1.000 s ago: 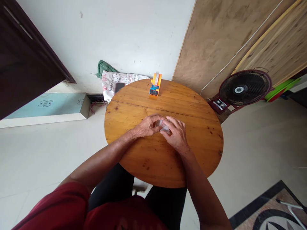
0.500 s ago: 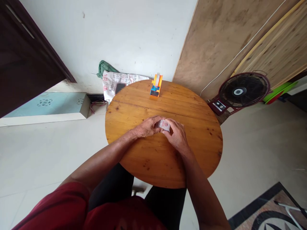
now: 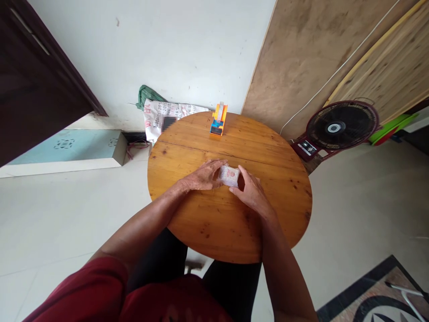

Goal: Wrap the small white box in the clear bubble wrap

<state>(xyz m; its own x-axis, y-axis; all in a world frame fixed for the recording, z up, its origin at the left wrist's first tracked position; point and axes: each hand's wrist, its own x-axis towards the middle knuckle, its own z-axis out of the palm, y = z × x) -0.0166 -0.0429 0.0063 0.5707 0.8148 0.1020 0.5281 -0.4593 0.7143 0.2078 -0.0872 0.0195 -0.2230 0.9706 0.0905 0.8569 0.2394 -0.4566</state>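
Note:
A small pale packet [image 3: 229,175] with a red mark on top lies in the middle of the round wooden table [image 3: 284,201]. My left hand [image 3: 201,175] presses against its left side with curled fingers. My right hand [image 3: 253,193] grips its right and near side between thumb and fingers. The packet's top face shows between the two hands.
An orange and blue tape dispenser [image 3: 217,119] stands at the table's far edge. Behind the table lie a printed sack [image 3: 167,114] and a green bag [image 3: 145,95] against the wall. A dark floor fan [image 3: 338,126] stands to the right, a patterned mat [image 3: 378,293] at the lower right.
The packet was mostly covered by both hands; now the hands have drawn slightly apart and its top face with the red mark shows. It has turned flatter onto the table.

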